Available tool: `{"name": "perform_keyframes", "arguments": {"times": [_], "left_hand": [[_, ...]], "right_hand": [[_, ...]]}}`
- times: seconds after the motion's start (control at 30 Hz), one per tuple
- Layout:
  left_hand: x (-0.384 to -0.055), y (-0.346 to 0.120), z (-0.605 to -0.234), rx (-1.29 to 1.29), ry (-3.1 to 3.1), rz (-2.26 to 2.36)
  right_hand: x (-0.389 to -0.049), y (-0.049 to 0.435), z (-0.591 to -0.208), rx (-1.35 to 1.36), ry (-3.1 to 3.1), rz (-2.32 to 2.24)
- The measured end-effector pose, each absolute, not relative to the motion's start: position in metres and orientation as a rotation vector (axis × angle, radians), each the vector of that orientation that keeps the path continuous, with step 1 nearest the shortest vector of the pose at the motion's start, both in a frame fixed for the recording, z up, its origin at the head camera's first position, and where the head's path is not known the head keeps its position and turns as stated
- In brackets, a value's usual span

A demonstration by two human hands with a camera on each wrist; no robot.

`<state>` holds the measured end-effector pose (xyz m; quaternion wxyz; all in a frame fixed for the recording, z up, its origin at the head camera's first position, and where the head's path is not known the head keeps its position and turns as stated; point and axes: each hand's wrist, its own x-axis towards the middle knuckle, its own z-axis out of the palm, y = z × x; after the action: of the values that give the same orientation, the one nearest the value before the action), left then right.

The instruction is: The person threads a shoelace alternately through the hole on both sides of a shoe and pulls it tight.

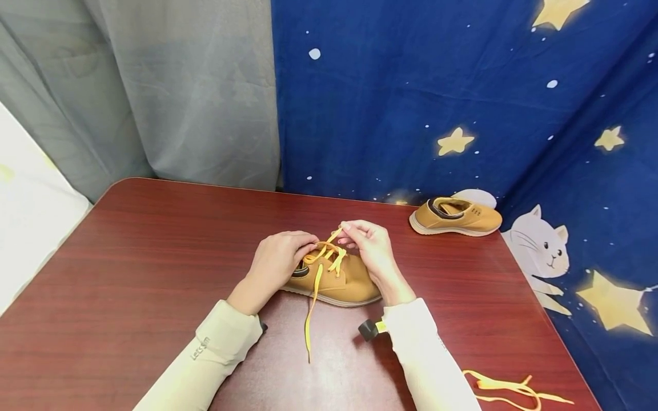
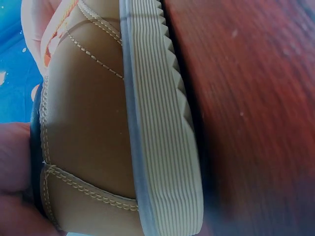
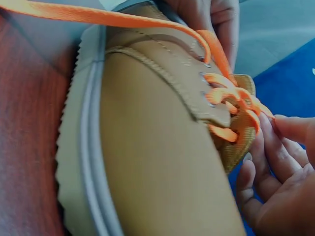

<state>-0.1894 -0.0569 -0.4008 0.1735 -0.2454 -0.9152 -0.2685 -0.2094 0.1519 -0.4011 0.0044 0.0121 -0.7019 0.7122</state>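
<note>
A tan lace-up shoe (image 1: 354,285) stands on the table, toe to the right, with a yellow shoelace (image 1: 337,262) threaded through part of its eyelets. The lace looks orange in the right wrist view. Curled over the shoe's collar and tongue area, my left hand (image 1: 280,257) grips it; some of its fingertips are hidden. My right hand (image 1: 372,248) pinches one lace end above the tongue (image 3: 239,152) between thumb and finger. The other lace end hangs down the shoe's near side onto the table.
A second tan shoe (image 1: 457,220), with no lace in its visible eyelets, stands at the table's back right. Another yellow shoelace (image 1: 509,388) lies loose at the front right. Behind the reddish-brown table (image 1: 154,274) hang a grey curtain (image 1: 195,85) and a blue star-patterned curtain (image 1: 370,114).
</note>
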Motion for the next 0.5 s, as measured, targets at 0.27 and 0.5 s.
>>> {"name": "perform_keyframes", "arguments": {"times": [0.27,0.5], "left_hand": [[-0.188,-0.056,-0.4,-0.694,-2.605,-0.747],[-0.188,-0.057,-0.399,-0.689,-2.61,-0.749]], "right_hand": [[-0.211,0.169,-0.39,0.009,-2.11,2.144],[-0.21,0.186,-0.376,0.004,-1.929,2.195]]}}
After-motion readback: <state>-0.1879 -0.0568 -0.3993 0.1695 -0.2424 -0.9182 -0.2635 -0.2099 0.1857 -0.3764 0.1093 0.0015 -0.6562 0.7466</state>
